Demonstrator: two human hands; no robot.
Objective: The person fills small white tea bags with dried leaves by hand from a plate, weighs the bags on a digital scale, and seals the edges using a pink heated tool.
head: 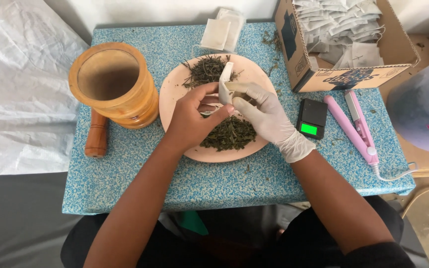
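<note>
Two hands are working over the pink plate (175,97), just above its piles of dried leaves (229,135). The gloved right hand (266,116) is pinching the small white filter bag (225,84) by its mouth; the bare left hand (192,119) is closing its fingertips on the bag's near side (possibly on a pinch of leaf too). Doing this well means holding the mouth wide and staying over the plate. The bag's lower part and contents are lying hidden behind the fingers.
</note>
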